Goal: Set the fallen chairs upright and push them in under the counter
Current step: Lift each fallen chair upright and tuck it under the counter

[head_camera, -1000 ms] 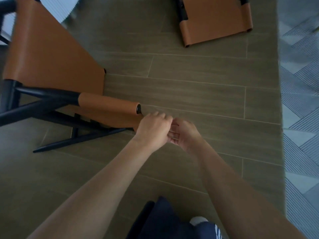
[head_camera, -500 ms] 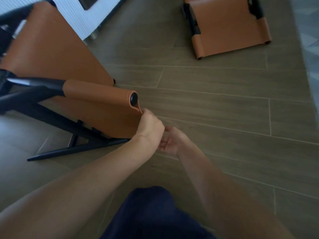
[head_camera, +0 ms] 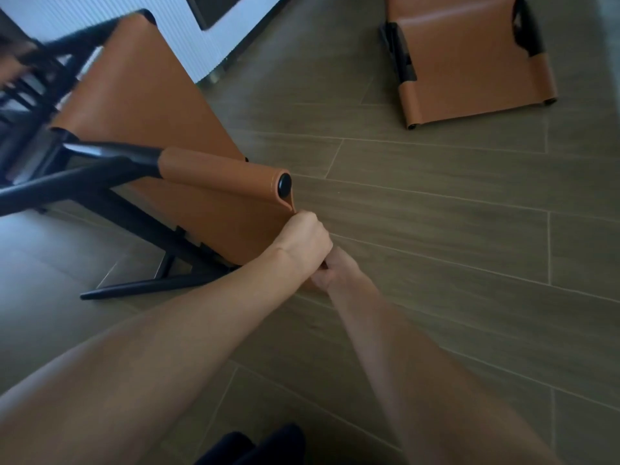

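A fallen chair (head_camera: 141, 105) with tan leather and a black frame lies on its side at the left, its backrest edge toward me. My left hand (head_camera: 303, 239) is closed on the backrest's top edge, just below the black end cap. My right hand (head_camera: 335, 270) grips the same edge lower down, partly hidden behind my left hand. A second fallen chair (head_camera: 469, 58) of the same make lies at the top right. The white ribbed counter (head_camera: 204, 38) stands at the top left.
Grey-brown wood-look floor planks (head_camera: 436, 229) spread between the two chairs. A black chair leg (head_camera: 157, 286) sticks out along the floor at the left. My dark-clothed knee (head_camera: 255, 444) shows at the bottom edge.
Both hands have moved from meeting in front of the chair onto the backrest edge and closed on it. The view has tilted up, bringing the counter and second chair further into sight.
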### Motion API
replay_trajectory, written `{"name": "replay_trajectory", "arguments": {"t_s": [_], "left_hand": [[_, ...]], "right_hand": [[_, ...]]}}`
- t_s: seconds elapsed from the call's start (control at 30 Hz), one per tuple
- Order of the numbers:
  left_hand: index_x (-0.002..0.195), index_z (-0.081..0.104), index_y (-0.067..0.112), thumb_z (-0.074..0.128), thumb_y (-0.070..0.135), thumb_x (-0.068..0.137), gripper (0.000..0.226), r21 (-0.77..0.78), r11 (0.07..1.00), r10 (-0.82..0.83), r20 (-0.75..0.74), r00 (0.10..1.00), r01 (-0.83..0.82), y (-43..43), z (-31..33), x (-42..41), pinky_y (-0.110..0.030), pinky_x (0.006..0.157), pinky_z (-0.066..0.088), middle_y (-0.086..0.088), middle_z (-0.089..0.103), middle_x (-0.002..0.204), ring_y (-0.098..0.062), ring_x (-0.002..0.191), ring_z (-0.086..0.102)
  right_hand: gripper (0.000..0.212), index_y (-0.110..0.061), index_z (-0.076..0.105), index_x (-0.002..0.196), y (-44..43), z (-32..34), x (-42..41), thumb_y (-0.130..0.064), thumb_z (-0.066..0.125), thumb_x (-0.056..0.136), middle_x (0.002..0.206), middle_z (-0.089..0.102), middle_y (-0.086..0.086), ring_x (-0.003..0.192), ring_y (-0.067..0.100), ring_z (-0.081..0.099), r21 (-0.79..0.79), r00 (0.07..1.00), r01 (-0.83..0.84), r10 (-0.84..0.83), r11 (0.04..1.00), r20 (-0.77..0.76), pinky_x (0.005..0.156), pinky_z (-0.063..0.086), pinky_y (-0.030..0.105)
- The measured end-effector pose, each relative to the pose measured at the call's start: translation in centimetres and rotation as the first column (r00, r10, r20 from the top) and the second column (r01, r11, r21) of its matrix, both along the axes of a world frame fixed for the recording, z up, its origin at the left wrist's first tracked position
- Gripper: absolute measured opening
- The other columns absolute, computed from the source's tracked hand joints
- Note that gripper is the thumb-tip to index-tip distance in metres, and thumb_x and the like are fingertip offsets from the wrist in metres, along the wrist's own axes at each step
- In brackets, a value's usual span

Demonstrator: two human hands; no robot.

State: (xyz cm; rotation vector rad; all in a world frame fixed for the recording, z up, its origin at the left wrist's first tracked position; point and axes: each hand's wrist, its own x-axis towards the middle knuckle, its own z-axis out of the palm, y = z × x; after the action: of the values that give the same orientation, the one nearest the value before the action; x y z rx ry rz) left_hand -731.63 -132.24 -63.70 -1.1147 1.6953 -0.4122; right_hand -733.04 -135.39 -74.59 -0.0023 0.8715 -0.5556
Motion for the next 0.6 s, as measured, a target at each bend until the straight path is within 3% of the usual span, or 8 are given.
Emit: {"name": "replay_trajectory", "arguments": {"t_s": [0.1,0.2,0.3,0.37,0.43,0.47,0.53,0.6], "left_hand": [[0.077,0.046,0.02,0.052,0.008,0.093,0.021,-0.022,1.0,-0.006,-0.043,0.999,0.005,0.6,2.0,0.7,-0.029,0.063,0.036,0.004,0.066,0.099,-0.016,0.094,0.064],[0.074,0.044,0.02,0.051,0.008,0.093,0.024,-0.008,1.0,-0.011,-0.059,0.998,0.011,1.4,3.9,1.4,-0.029,0.06,0.033,0.004,0.06,0.087,-0.015,0.092,0.064],[0.068,0.041,0.019,0.051,0.007,0.092,0.028,-0.023,1.0,-0.023,-0.084,0.996,0.021,1.8,7.4,2.0,-0.028,0.049,0.025,0.003,0.046,0.072,-0.015,0.083,0.063],[0.066,0.04,0.02,0.052,0.008,0.091,0.031,-0.036,0.999,-0.013,-0.121,0.993,0.009,2.0,10.7,2.6,-0.027,0.045,0.018,0.004,0.046,0.071,-0.015,0.084,0.064],[0.068,0.043,0.022,0.053,0.008,0.09,0.028,-0.037,0.999,-0.027,-0.168,0.985,0.021,2.0,13.4,3.4,-0.027,0.045,0.017,0.007,0.055,0.077,-0.016,0.085,0.066],[0.07,0.047,0.023,0.053,0.008,0.09,0.025,-0.031,0.999,-0.017,-0.175,0.984,0.012,2.1,14.9,3.7,-0.028,0.045,0.018,0.008,0.061,0.081,-0.016,0.084,0.066],[0.075,0.052,0.024,0.053,0.006,0.089,0.023,-0.04,0.999,-0.002,-0.187,0.982,-0.005,2.5,18.5,4.3,-0.027,0.044,0.018,0.007,0.068,0.088,-0.017,0.081,0.066],[0.079,0.056,0.024,0.054,0.004,0.087,0.021,-0.053,0.999,-0.011,-0.248,0.969,-0.002,2.7,22.4,5.2,-0.027,0.046,0.023,0.005,0.069,0.089,-0.018,0.08,0.067]], "right_hand": [[0.022,0.005,0.054,0.093,0.4,1.2,0.3,0.0,0.035,0.102,0.087,0.059,0.017,0.108,0.032,0.06,0.103,0.994,0.112,-0.11,0.988,-0.024,0.084,0.05,0.039],[0.029,0.008,0.051,0.124,1.3,4.1,0.2,0.0,0.033,0.103,0.108,0.061,0.021,0.124,0.034,0.054,0.133,0.99,0.142,-0.14,0.981,-0.022,0.084,0.049,0.039],[0.03,0.009,0.051,0.124,1.6,7.8,0.3,0.005,0.035,0.1,0.121,0.06,0.024,0.121,0.036,0.056,0.18,0.987,0.158,-0.153,0.971,-0.046,0.077,0.05,0.04],[0.023,0.008,0.055,0.111,1.8,11.2,0.2,0.007,0.035,0.099,0.101,0.061,0.021,0.111,0.038,0.059,0.185,0.983,0.179,-0.169,0.966,-0.067,0.059,0.054,0.038],[0.018,0.005,0.051,0.1,1.9,14.1,0.3,0.009,0.034,0.098,0.085,0.057,0.019,0.085,0.035,0.061,0.182,0.975,0.219,-0.207,0.959,-0.084,0.039,0.05,0.037],[0.016,0.004,0.049,0.101,1.8,15.7,0.4,0.008,0.033,0.098,0.084,0.056,0.018,0.079,0.034,0.059,0.17,0.972,0.226,-0.21,0.959,-0.109,0.041,0.051,0.038],[0.015,0.003,0.049,0.103,1.9,19.3,0.5,0.008,0.035,0.098,0.093,0.056,0.018,0.087,0.035,0.059,0.142,0.971,0.213,-0.193,0.967,-0.138,0.052,0.052,0.04],[0.016,0.005,0.051,0.098,2.0,22.9,0.8,0.014,0.039,0.094,0.097,0.055,0.021,0.09,0.036,0.059,0.122,0.972,0.194,-0.173,0.973,-0.161,0.043,0.052,0.037]]}}
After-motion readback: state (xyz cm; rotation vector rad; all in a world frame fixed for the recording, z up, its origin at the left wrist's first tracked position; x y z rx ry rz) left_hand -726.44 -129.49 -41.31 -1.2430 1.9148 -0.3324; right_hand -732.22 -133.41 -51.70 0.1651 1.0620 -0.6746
